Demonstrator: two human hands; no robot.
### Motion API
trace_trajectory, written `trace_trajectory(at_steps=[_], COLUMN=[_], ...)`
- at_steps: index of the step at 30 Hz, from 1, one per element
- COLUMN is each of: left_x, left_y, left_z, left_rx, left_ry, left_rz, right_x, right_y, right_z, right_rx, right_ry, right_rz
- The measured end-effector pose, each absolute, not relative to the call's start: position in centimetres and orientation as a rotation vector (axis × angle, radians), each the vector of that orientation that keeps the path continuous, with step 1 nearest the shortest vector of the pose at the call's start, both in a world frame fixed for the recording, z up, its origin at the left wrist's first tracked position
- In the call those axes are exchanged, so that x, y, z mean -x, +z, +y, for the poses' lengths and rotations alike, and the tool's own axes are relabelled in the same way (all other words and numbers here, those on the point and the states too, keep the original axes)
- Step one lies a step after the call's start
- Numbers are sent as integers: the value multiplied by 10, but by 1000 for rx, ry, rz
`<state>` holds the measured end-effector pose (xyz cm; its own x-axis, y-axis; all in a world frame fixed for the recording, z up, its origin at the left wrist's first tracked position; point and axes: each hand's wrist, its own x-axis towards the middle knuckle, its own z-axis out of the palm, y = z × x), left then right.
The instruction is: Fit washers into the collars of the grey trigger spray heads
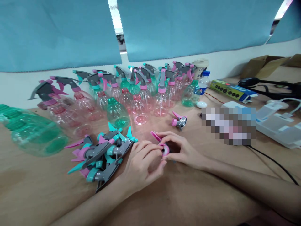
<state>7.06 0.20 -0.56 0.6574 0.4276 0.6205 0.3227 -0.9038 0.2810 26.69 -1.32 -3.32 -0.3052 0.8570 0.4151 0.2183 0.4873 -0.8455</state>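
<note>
Many bottles [157, 106] already wear sprayers [162, 83]; several open-necked bottles [140, 108] and a sprayer pile [95, 153] remain. Beside the pile, the right hand [185, 148] pinches a pink-collared sprayer [166, 150]; the left hand [143, 160] touches it, hold unclear.

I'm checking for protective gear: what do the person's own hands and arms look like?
The left hand and right hand look bare, without gloves. The forearms are uncovered too; I see no sleeve, watch or bracelet.
</note>
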Motion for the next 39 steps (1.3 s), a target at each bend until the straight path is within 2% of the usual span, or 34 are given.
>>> trace_trajectory(at_steps=[17,24,32,39], left_x=[-71,-69,-67,-71], left_y=[-8,-9,-12,-8], left_z=[2,2,4,2], left_rx=[-2809,-2848,-2807,-2740], left_ry=[1017,1143,1134,1085], left_rz=[546,793,503,739], right_x=[-266,-266,-265,-265], right_y=[-33,-35,-32,-34], right_z=[-15,-15,-15,-16], right_rx=[909,925,938,927], right_ry=[828,813,853,842], right_rz=[-1857,-1813,-1837,-1841])
